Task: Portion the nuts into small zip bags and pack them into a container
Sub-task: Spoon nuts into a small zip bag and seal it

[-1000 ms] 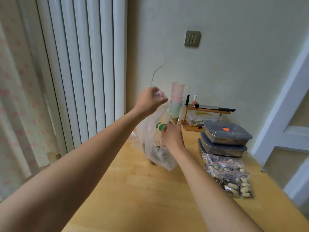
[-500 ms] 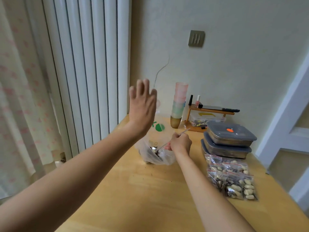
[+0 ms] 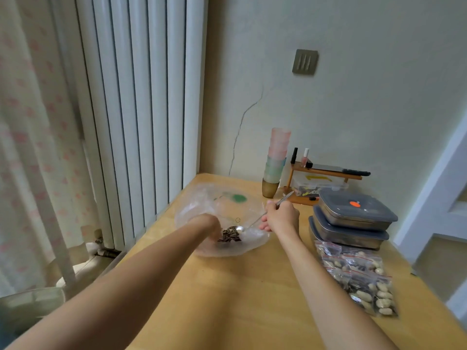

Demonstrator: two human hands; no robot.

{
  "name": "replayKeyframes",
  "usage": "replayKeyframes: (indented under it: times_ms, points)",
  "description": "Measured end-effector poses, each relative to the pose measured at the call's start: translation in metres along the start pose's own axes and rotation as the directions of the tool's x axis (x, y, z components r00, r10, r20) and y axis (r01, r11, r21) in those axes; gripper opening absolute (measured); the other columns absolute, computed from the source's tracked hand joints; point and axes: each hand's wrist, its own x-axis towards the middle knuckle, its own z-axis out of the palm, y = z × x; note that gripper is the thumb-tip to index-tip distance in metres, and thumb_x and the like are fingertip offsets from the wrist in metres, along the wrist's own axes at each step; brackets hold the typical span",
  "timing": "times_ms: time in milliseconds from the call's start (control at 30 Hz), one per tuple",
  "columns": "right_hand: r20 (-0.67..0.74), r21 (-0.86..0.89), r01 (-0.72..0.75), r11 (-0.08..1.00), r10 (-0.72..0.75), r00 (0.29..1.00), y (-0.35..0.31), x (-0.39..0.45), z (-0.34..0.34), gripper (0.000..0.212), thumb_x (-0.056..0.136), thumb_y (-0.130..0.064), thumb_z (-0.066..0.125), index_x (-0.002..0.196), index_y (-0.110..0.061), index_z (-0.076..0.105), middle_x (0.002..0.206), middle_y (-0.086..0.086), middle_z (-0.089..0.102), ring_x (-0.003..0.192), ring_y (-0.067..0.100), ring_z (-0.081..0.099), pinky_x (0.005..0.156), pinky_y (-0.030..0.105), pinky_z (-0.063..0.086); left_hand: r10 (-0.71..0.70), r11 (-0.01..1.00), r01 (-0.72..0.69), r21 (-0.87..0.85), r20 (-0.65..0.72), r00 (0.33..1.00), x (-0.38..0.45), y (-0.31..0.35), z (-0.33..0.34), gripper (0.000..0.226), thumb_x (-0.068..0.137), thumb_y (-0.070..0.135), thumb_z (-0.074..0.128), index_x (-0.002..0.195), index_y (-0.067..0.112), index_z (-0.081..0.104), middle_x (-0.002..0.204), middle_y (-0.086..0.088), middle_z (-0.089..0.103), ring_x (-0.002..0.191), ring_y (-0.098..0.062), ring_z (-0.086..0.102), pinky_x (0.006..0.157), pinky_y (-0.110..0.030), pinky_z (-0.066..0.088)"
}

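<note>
Right hand (image 3: pixel 280 218) fingers pinching spoon (image 3: pixel 255 221) over seeds (image 3: pixel 230 234); left hand (image 3: pixel 208 224) in plastic bag (image 3: pixel 202 208), fingers unclear

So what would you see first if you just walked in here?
First, the two hands in the big clear plastic bag at the table's far left: the right hand holds a metal spoon over dark seeds, and the left hand reaches in. On the right lie filled zip bags, with stacked grey-lidded containers behind them.
</note>
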Motion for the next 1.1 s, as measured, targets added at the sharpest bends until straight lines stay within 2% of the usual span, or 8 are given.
replayKeyframes:
  times_ms: [67,167,300,533,600,733,867,1100]
  points:
    - [0.02,0.002,0.009,1.0,-0.009,1.0,-0.001,0.001,-0.003,0.031,0.106,-0.028,0.05,0.092,-0.004,0.065,0.064,0.008,0.073,0.049,0.02,0.071,0.061,0.038,0.064,0.007,1.0,-0.006,-0.008,0.047,0.999,0.005,-0.005,0.008,0.039,0.104,0.017,0.049,0.14,0.004,0.053,0.138,-0.01,0.058,0.122,-0.026,0.059,0.101,-0.03,0.049]
    - [0.014,-0.002,0.053,0.999,-0.053,0.999,-0.008,0.0,-0.01,0.033,0.108,-0.03,0.047,0.091,-0.008,0.065,0.062,0.006,0.073,0.05,0.018,0.071,0.058,0.031,0.062,-0.012,0.974,-0.016,-0.225,-0.119,0.993,0.018,-0.015,0.019,0.05,0.095,0.025,0.065,0.137,0.001,0.049,0.123,-0.012,0.061,0.101,-0.024,0.059,0.072,-0.025,0.049]
    - [-0.031,0.064,0.1,0.993,-0.098,0.995,-0.022,0.0,-0.017,0.034,0.109,-0.028,0.044,0.09,-0.009,0.065,0.06,0.004,0.071,0.052,0.019,0.071,0.056,0.03,0.059,-0.033,0.839,-0.089,-0.537,-0.214,0.976,0.023,-0.024,0.028,0.076,0.086,0.024,0.076,0.147,0.008,0.034,0.138,-0.009,0.055,0.099,-0.019,0.052,0.076,-0.024,0.043]
    - [-0.009,0.071,0.19,0.979,-0.19,0.982,-0.041,-0.004,-0.014,0.033,0.109,-0.025,0.045,0.092,-0.006,0.066,0.064,0.008,0.072,0.048,0.019,0.069,0.049,0.025,0.055,0.059,0.669,-0.158,-0.727,-0.159,0.985,0.024,-0.02,0.03,0.034,0.081,0.02,0.082,0.087,0.018,0.048,0.091,-0.001,0.053,0.077,-0.008,0.05,0.066,-0.019,0.044]
    - [0.012,0.032,0.235,0.971,-0.236,0.972,-0.044,-0.005,-0.013,0.034,0.109,-0.027,0.046,0.093,-0.005,0.066,0.064,0.008,0.071,0.048,0.016,0.069,0.051,0.027,0.056,0.09,0.652,-0.149,-0.743,-0.12,0.989,0.023,-0.019,0.025,0.027,0.084,0.022,0.08,0.092,0.014,0.056,0.095,-0.004,0.059,0.079,-0.009,0.054,0.071,-0.021,0.048]
    - [0.067,-0.046,0.35,0.936,-0.347,0.936,-0.053,-0.008,-0.014,0.038,0.108,-0.03,0.046,0.088,-0.005,0.067,0.067,0.006,0.071,0.047,0.01,0.068,0.059,0.03,0.061,0.07,0.629,-0.13,-0.767,-0.11,0.991,0.028,-0.022,0.018,0.042,0.078,0.026,0.086,0.108,0.011,0.059,0.101,-0.005,0.062,0.09,-0.016,0.061,0.093,-0.035,0.055]
    - [0.074,-0.182,0.446,0.876,-0.44,0.895,-0.062,-0.01,-0.014,0.038,0.109,-0.028,0.044,0.084,-0.008,0.066,0.063,0.003,0.069,0.045,0.005,0.064,0.054,0.01,0.047,0.037,0.645,-0.173,-0.744,-0.196,0.98,0.037,-0.021,0.023,0.057,0.07,0.028,0.09,0.115,0.015,0.057,0.11,-0.005,0.062,0.094,-0.016,0.06,0.086,-0.033,0.056]
    - [0.028,-0.186,0.398,0.898,-0.4,0.916,-0.061,-0.007,-0.011,0.039,0.108,-0.027,0.042,0.084,-0.005,0.065,0.059,0.006,0.068,0.043,0.007,0.064,0.058,0.027,0.058,0.106,0.73,-0.32,-0.604,-0.363,0.926,0.035,-0.024,0.041,0.075,0.059,0.047,0.093,0.116,0.024,0.05,0.102,0.001,0.067,0.09,-0.015,0.064,0.078,-0.035,0.056]
